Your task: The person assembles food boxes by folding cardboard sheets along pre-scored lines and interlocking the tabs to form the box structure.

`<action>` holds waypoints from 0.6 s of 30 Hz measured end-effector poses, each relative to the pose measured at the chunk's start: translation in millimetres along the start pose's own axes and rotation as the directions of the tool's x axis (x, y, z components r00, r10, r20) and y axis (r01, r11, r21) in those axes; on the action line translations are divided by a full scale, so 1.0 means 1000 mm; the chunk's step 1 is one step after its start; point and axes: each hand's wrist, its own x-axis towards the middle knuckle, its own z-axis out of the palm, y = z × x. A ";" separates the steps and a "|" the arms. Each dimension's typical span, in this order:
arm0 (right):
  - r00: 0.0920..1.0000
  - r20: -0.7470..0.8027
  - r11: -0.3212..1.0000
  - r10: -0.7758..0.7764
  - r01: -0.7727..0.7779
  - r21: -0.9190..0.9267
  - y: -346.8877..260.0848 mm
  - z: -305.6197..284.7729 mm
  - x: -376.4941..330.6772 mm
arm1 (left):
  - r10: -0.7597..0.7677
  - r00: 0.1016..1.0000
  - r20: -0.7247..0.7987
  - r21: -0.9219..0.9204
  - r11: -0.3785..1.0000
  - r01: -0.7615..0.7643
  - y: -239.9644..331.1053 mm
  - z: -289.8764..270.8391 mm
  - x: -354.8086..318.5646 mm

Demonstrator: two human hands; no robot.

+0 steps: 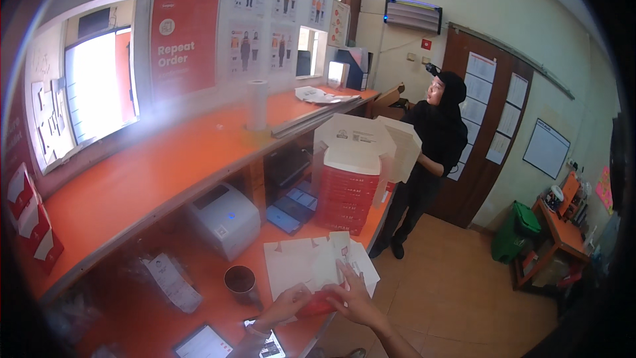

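Note:
A partly folded cardboard box (298, 262), pale inside with red on its near side, lies on the orange counter in front of me. My left hand (291, 303) is at its near left edge, fingers curled against the cardboard. Spread over the near right flap is my right hand (352, 294), its fingers stretched out and touching the board. Another pale sheet (366, 268) shows under the box's right side. Beyond it stands a tall stack of red boxes (348, 192) with a pale flattened piece on top.
Left of the box are a dark cup (241, 283), a white printer (225, 220) and a paper receipt (172, 282). A phone (266, 341) and a tablet (203, 343) lie near my left forearm. Past the stack, a person in black (437, 119) stands beside pale cardboard.

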 end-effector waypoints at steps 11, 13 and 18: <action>0.860 -0.423 0.952 0.286 -0.204 0.228 0.013 0.009 0.001 | 0.216 0.956 0.197 -0.506 0.858 -0.089 0.071 -0.008 -0.020; 0.612 -0.684 0.895 0.397 -0.093 0.436 0.013 -0.003 0.003 | 0.386 0.922 -0.043 -0.126 0.913 -0.388 0.073 -0.005 -0.019; 0.622 -0.748 0.973 0.231 -0.142 0.183 -0.010 -0.007 -0.001 | 0.698 0.599 -0.392 0.705 0.647 -0.292 0.113 0.046 -0.007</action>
